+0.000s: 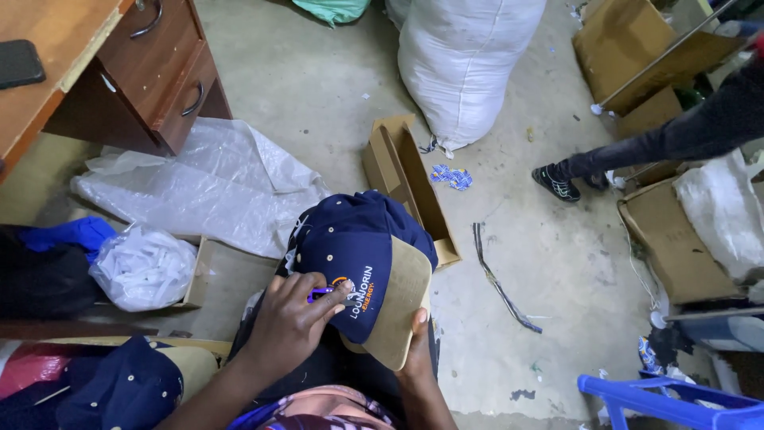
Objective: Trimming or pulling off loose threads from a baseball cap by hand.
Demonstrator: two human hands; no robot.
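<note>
A navy cap (pixel 350 239) with a tan brim (pixel 402 306) and an embroidered logo rests on my lap. My left hand (pixel 290 322) lies on the cap's front panel, fingers pinching a small purple tool (pixel 320 293) against the embroidery. From below, my right hand (pixel 417 350) holds the tan brim at its edge, thumb on top. Another navy cap (pixel 119 390) lies at the lower left.
A wooden desk (pixel 95 72) with drawers and a phone (pixel 17 64) stands top left. Clear plastic sheets (pixel 207 183), a stuffed bag (pixel 143 267), open cardboard boxes (pixel 406 183), a big white sack (pixel 469 64), a blue plastic chair (pixel 668 398). Another person's leg and shoe (pixel 561 181) at right.
</note>
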